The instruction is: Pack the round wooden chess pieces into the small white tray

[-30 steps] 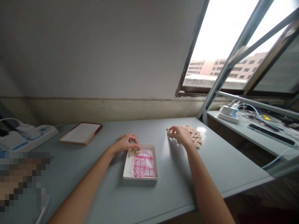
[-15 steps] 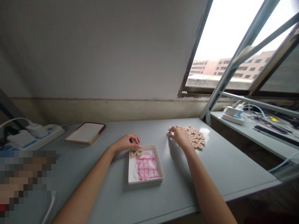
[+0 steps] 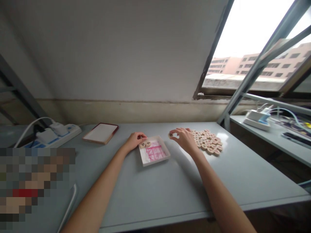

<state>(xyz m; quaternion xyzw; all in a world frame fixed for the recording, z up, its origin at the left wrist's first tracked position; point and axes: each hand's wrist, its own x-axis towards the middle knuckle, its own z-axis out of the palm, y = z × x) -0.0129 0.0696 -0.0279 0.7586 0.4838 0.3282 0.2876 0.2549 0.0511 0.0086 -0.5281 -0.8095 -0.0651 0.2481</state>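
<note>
Two pieces [image 3: 142, 145] are placed in the box [image 3: 157, 160], side by side at its far left corner, beside the pink-lined sheet [image 3: 155, 152]. One more piece [image 3: 170, 135] is pinched between the nearly closed fingers of the right hand [image 3: 186, 139], to the right of the box. Many pieces are left outside, in the pile [image 3: 207, 142] farther right of the box. The left hand [image 3: 133, 141] is curled at the box's far left corner; whether anything is gripped by its fingers cannot be told.
</note>
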